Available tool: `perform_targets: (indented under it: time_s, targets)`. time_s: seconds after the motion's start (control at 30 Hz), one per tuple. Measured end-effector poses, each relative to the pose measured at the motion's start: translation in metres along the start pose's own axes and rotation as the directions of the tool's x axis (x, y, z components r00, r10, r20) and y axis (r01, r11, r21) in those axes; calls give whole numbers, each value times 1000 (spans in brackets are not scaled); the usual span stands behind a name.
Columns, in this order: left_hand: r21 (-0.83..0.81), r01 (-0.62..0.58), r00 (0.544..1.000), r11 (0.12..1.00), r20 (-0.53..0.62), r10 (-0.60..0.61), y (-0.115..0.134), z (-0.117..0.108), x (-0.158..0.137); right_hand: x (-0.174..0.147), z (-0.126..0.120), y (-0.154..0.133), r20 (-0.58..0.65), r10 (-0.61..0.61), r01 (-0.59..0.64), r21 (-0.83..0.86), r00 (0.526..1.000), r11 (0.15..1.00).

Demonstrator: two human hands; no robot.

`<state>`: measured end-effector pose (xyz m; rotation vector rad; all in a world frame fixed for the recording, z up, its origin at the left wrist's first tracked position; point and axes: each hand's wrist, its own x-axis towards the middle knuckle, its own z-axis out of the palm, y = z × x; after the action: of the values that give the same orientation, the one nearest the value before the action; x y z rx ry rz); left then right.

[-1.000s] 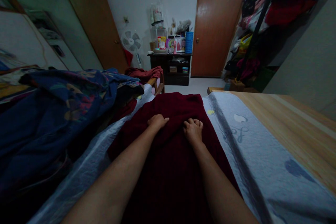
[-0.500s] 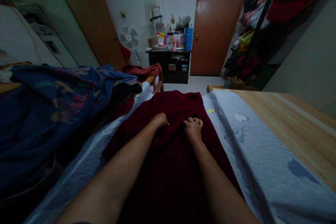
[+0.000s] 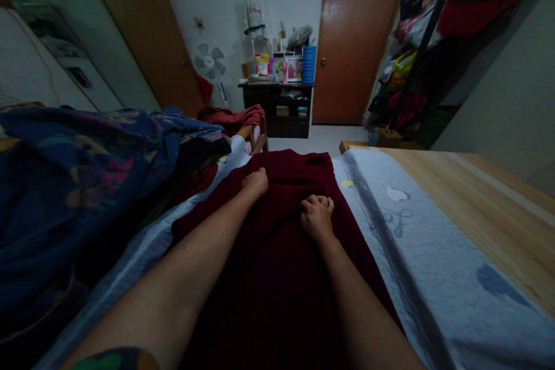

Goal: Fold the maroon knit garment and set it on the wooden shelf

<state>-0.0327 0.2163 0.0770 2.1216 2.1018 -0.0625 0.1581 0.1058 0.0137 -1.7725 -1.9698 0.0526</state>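
A dark red cloth (image 3: 281,277), perhaps a garment, lies spread lengthwise in front of me, with creases near its far end. My left hand (image 3: 255,182) is closed on the cloth's upper left part, its fingertips mostly hidden. To the right and slightly closer, my right hand (image 3: 318,215) rests on the same cloth with its fingers curled into the fabric. Under the cloth is a light grey-blue patterned bed cover (image 3: 381,214), visible along both sides.
Blue floral fabric (image 3: 99,167) is heaped on the left. A reddish cloth (image 3: 234,118) hangs over a wooden frame beyond it. A wooden board (image 3: 489,185) runs along the right. Farther off stand a fan (image 3: 210,62), a black cabinet (image 3: 288,127) and hanging clothes (image 3: 477,11).
My left hand has moved up and left across the dark red cloth, and the fabric between my hands looks flatter. My right hand has stayed nearly in place.
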Motion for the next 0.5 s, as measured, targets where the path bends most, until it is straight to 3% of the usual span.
perform_targets:
  time_s: [0.23,0.37,0.5]
  targets:
    - [77,-171,973,982,-141,180,-3,29,-28,3,0,2,2,-33,33,0,999,999]
    - [88,-321,909,943,-250,332,11,26,-38,4,1,3,4,-37,37,9,999,999]
    - [-49,-454,885,890,-145,443,31,29,-46,3,0,1,23,-35,35,1,999,999]
